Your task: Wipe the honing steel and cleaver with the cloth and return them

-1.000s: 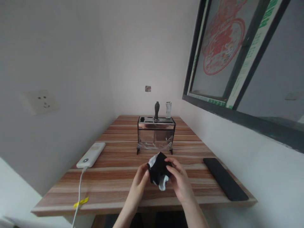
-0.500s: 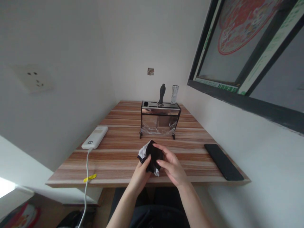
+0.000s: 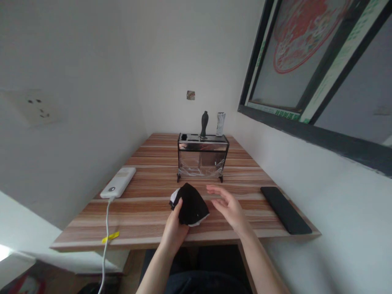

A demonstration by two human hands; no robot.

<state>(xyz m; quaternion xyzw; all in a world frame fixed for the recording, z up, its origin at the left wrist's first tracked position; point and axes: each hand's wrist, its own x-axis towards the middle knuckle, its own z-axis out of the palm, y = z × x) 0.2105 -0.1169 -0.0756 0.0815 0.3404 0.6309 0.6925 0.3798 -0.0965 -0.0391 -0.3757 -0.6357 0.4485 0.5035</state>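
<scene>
A black and white piece of cloth [image 3: 192, 205], folded or bunched, is held just above the table's front part. My left hand [image 3: 175, 228] grips it from the left, thumb on top and the other fingers hidden beneath. What kind of cloth item it is, I cannot make out. To the right of the cloth, my right hand [image 3: 228, 207] is apart from it, fingers stretched out and holding nothing.
Behind the cloth stands a clear-sided box with a metal top [image 3: 202, 157] and a black handle [image 3: 204, 123]. A white power bank [image 3: 119, 182] with a cable lies left on the wooden table [image 3: 147, 208]; a black phone [image 3: 285, 209] lies right. Walls flank both sides.
My right hand has let go of the cloth and moved off to the right, opening its fingers. The cloth, in my left hand, looks more spread out. The view has shifted slightly.
</scene>
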